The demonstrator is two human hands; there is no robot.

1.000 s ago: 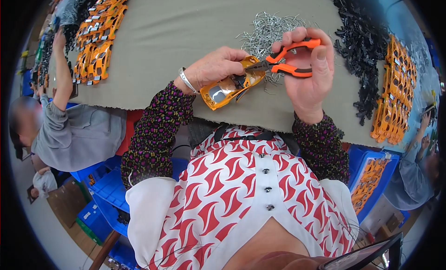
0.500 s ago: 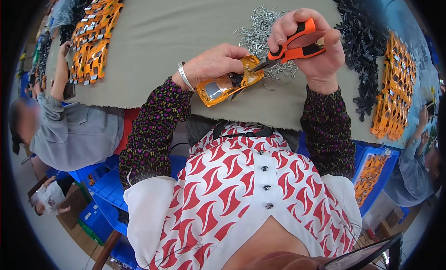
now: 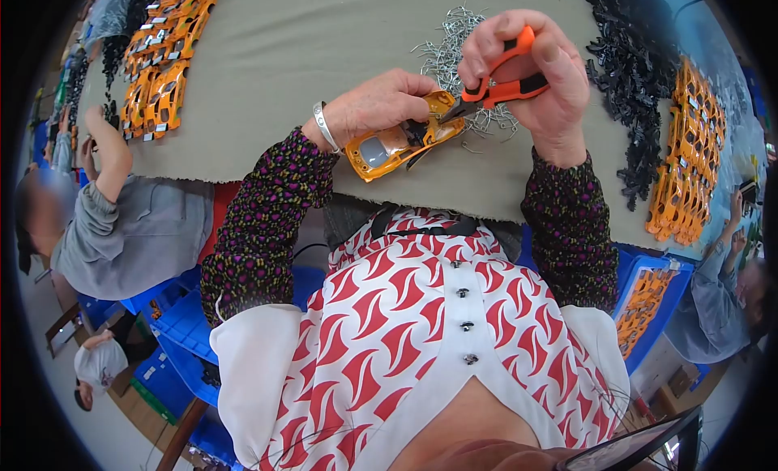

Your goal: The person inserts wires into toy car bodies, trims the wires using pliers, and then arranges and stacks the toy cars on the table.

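Note:
My left hand (image 3: 379, 106) is closed on a yellow toy car body shell (image 3: 374, 168), which it holds tilted above the cloth near the table's front edge. Black parts and a clear window piece show inside the shell. Orange-and-black pliers (image 3: 519, 90) are in my right hand (image 3: 553, 86), its fingers around the handles. The dark jaws of the pliers reach into the far end of the shell; what lies between them is too small to make out. Just beyond both hands lies a pile of thin bent metal wires (image 3: 454, 50).
Rows of yellow car shells (image 3: 158, 86) lie at the left, and more shells (image 3: 687, 155) at the right beside a heap of black parts (image 3: 628, 90). A blue crate (image 3: 648, 309) stands below the right edge. Co-workers sit at both sides.
My right hand and the pliers have shifted slightly left, and the handles now sit closer together. The shell stays nearly in place. The co-worker at the left has moved an arm.

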